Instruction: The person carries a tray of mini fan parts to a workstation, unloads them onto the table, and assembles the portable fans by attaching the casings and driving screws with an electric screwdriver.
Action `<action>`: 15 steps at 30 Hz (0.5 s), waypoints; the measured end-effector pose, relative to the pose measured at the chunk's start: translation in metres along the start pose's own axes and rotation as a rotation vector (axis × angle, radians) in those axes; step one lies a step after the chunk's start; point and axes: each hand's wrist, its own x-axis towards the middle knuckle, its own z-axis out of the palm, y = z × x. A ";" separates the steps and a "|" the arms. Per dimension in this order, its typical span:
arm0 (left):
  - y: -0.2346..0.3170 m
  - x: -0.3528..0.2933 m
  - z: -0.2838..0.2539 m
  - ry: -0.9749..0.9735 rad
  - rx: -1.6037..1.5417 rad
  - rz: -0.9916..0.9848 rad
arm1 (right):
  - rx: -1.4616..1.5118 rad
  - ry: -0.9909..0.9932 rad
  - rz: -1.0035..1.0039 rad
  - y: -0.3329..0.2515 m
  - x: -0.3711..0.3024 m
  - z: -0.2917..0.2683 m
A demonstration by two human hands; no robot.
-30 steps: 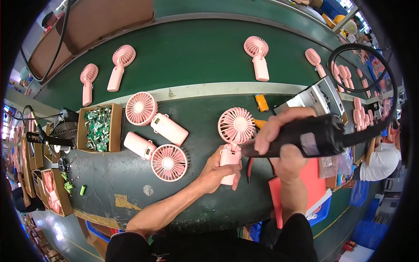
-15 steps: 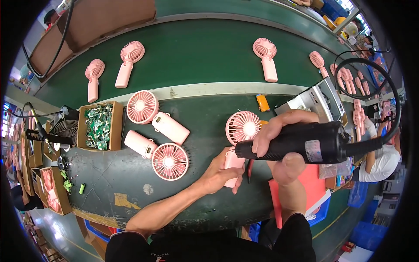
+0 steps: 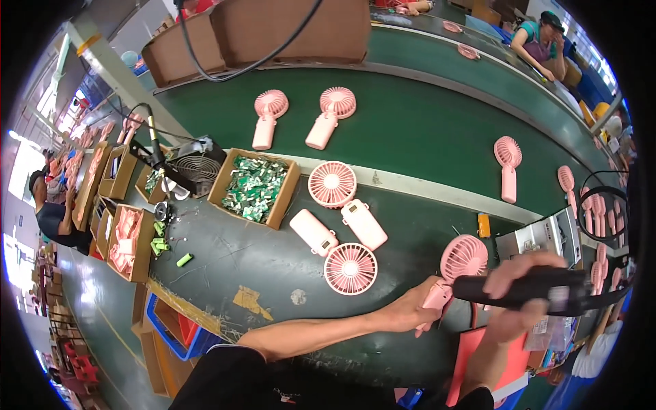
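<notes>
Far to the left of the pink fan [image 3: 465, 257] I hold, a carton [image 3: 143, 263] of pink parts stands, with green cells [image 3: 184, 260] near its right side. Between carton and fan, farther back, is a board box [image 3: 283, 198], full of green circuit boards. Closer on the fan's left, one loose fan [image 3: 332, 184] and another loose fan [image 3: 350, 268] lie with their handles pointing opposite ways, leaving me working room.

My left hand [image 3: 410, 307] comes in at the fan's lower left, fingers curled closed around its handle [image 3: 437, 295]. The fan's round head tilts up and away from me. I judge that this grip should stay firm and low, so the handle cannot twist and my fingertips stay clear of the tool.

Just right of the fan is the black tool [image 3: 533, 288], lying nearly level, its nose aimed left at the top of the handle. I cannot tell whether its tip touches; the nose hides that spot. My right hand [image 3: 519, 320] holds the tool's body, fingers over the top, thumb beneath. To do this well, I think I should line the nose up straight, press evenly and avoid the grille. Right of the fan, the cable [image 3: 615, 297] needs slack so it does not tug my aim.
</notes>
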 end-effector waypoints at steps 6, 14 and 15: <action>-0.008 -0.023 0.013 0.226 0.228 0.091 | -0.433 -0.014 0.450 -0.047 0.029 -0.052; -0.022 -0.073 0.007 0.525 0.523 0.435 | -1.474 -0.588 0.136 0.031 -0.009 -0.044; -0.022 -0.080 0.006 0.534 0.530 0.433 | -1.399 -0.527 0.051 0.037 0.001 -0.018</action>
